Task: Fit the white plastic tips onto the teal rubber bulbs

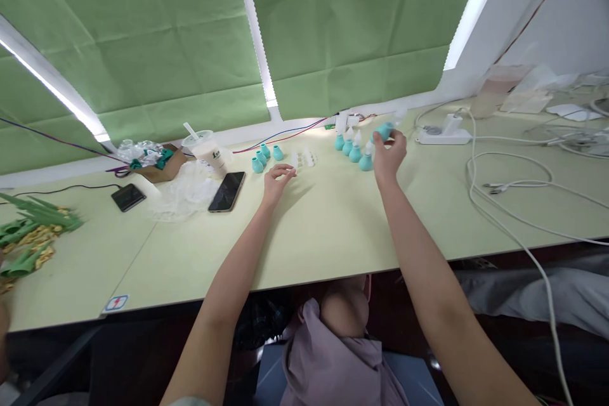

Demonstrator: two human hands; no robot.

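Observation:
My right hand (390,155) is raised over the table, fingers closed round a small teal bulb-shaped holder (382,132). A blurred whitish tip (399,117) shows beyond its upper end. Beside that hand stands a group of similar teal holders (354,153) with white flame-shaped tips. My left hand (277,183) is low over the table, thumb and forefinger drawn together next to several small white translucent pieces (304,158). Whether a piece is between those fingertips is too small to make out. Several teal holders without tips (261,160) stand upright behind and left of it.
Left of my hands lie a black phone (227,192), a lidded drink cup (209,153), a crumpled plastic bag (183,193) and a cardboard box (162,168). Green and yellow pieces (35,231) occupy the far left. Rightward are a power strip (443,134) and white cables (509,184).

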